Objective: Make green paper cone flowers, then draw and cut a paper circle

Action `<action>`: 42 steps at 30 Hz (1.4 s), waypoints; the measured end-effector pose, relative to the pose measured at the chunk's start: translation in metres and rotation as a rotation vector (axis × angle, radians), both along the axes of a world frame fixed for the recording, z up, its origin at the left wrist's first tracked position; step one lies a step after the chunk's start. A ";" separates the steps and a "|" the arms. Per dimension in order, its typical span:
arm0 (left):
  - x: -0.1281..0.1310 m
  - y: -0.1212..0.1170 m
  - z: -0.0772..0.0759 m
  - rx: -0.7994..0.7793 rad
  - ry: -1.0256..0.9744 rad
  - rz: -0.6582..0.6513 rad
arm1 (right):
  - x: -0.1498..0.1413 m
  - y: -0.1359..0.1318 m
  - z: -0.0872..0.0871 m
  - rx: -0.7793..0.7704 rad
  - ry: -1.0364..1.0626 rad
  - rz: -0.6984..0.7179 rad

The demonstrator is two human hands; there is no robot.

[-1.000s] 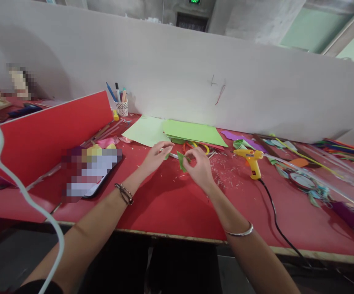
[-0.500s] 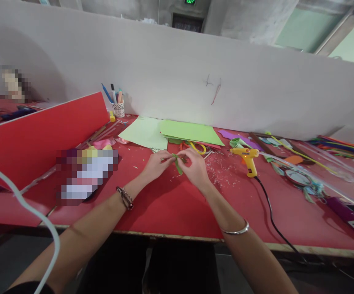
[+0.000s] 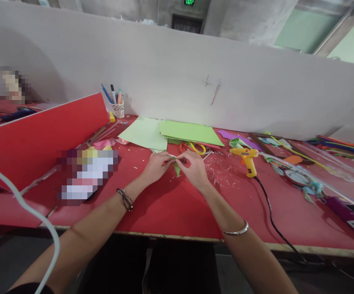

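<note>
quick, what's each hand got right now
Left hand: closed, pinching the top of a small green piece.
Right hand: closed, pinching the same piece.

Greens, yellow and purple against red

The tabletop (image 3: 170, 210) is red, as is the standing board (image 3: 57, 139), which has a white edge. Green colours the pinched paper piece (image 3: 177, 169); behind it lie a pale mint sheet (image 3: 143, 132) and a lime sheet (image 3: 192, 131). The glue gun (image 3: 250, 164) is yellow with a black cord (image 3: 269, 208). A black line pattern covers the white pen cup (image 3: 118, 109). The power strip (image 3: 345, 213) is purple with white panels, the bangle (image 3: 235, 232) silver.
</note>
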State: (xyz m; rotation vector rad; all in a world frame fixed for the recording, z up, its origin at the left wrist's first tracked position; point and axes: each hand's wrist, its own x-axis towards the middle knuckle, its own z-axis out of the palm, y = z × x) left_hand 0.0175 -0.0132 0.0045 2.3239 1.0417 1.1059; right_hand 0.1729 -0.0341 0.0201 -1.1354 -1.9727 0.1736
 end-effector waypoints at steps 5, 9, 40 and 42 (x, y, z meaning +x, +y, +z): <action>0.000 -0.001 0.000 -0.012 -0.012 -0.026 | 0.000 -0.001 0.001 -0.005 0.009 0.003; 0.001 -0.001 0.000 -0.068 -0.040 -0.029 | 0.000 0.000 0.001 -0.015 0.058 0.022; 0.001 -0.001 0.004 -0.290 -0.378 0.054 | -0.002 -0.001 -0.002 -0.164 0.286 0.057; 0.000 -0.001 0.002 -0.282 -0.375 0.051 | -0.002 -0.001 -0.002 -0.166 0.283 0.055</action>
